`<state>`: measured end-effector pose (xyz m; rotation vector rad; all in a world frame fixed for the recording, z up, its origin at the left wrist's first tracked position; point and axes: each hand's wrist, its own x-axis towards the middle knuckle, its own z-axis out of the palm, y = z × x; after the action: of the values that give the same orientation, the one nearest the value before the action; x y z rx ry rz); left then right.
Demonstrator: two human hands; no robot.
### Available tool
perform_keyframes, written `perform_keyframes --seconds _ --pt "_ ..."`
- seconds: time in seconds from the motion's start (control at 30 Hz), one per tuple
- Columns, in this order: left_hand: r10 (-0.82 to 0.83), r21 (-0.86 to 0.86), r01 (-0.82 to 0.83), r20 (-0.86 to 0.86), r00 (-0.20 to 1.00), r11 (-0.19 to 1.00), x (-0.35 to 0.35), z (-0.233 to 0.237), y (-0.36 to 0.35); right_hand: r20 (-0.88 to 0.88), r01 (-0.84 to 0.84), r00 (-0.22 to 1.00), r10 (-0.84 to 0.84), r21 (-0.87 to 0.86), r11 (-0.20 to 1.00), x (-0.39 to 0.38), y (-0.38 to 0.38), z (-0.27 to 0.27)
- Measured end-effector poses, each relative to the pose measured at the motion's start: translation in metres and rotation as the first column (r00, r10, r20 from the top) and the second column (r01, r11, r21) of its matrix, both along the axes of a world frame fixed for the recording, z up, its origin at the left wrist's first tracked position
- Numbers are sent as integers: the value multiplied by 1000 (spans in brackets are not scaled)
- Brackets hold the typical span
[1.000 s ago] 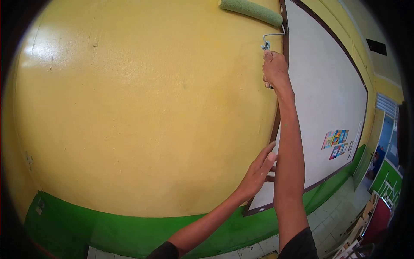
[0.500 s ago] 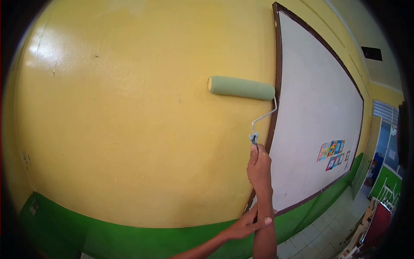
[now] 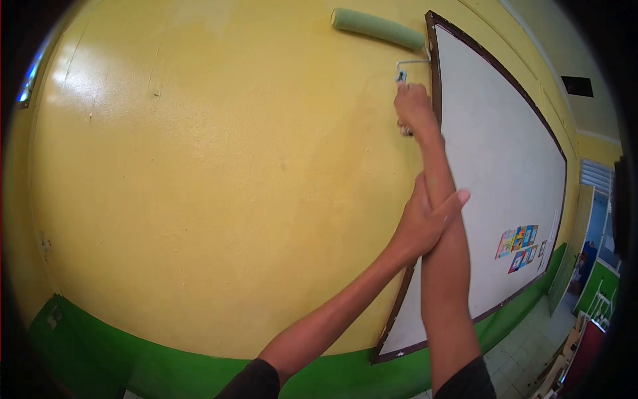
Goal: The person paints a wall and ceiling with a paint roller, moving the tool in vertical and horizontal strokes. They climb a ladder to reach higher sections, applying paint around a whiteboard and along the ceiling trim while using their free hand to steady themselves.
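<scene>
My right hand is closed round the handle of a paint roller. The roller's pale green sleeve lies nearly level against the yellow wall, tilted slightly down to the right, high up by the corner of the whiteboard. A bent wire frame joins the sleeve to the handle, most of which my fingers hide. Lower down, my left hand is wrapped round my right forearm, its thumb lying across it. Both arms are stretched upward.
A whiteboard with a dark brown frame hangs right of the roller, several small coloured pictures on it. Green paint covers the lower wall. At the far right are an open door and stacked furniture.
The paint roller has moved up the wall along the whiteboard's left edge. Both arms have risen with it, my left hand still round the right forearm.
</scene>
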<state>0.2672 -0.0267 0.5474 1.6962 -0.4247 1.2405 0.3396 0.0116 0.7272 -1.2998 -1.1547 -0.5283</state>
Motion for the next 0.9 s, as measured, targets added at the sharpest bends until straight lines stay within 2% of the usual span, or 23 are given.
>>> perform_keyframes --seconds 0.1,0.23,0.3,0.37,0.43,0.5,0.6,0.67,0.73,0.77,0.83,0.9 --pt "-19 69 15 53 998 998 7 44 4 -60 -105 993 104 -4 994 7 0 46" --pt "-39 91 36 29 999 995 5 91 4 -80 -169 983 165 -49 984 11 4 91" --pt "-123 25 124 -57 991 992 1 101 4 -85 -180 981 176 -38 983 11 8 99" --pt "-103 27 106 -100 990 994 -3 96 5 -49 -170 985 167 -55 984 11 9 92" --pt "99 93 -95 -36 994 991 1 70 11 -10 -152 988 152 -76 985 12 11 73" --pt "84 126 -86 22 996 988 10 35 20 131 72 990 -57 -116 991 16 15 33" --pt "173 142 -172 10 985 975 6 -29 17 63 130 990 -125 -86 988 12 15 -42" --pt "198 80 -187 -179 964 979 -10 -73 5 20 113 994 -112 -103 988 5 6 -99" --pt "227 82 -213 -283 932 974 -18 -119 -2 -2 106 994 -107 -131 986 -1 0 -153" --pt "264 106 -243 -309 914 964 -22 -143 -7 -2 121 992 -123 -155 980 -9 -7 -176" --pt "301 131 -273 -335 893 953 -33 -155 -12 -109 56 990 -85 -246 968 -18 -17 -205" --pt "366 231 -284 -613 700 931 -45 -149 -17 -106 59 991 -87 -243 968 -19 -14 -205"
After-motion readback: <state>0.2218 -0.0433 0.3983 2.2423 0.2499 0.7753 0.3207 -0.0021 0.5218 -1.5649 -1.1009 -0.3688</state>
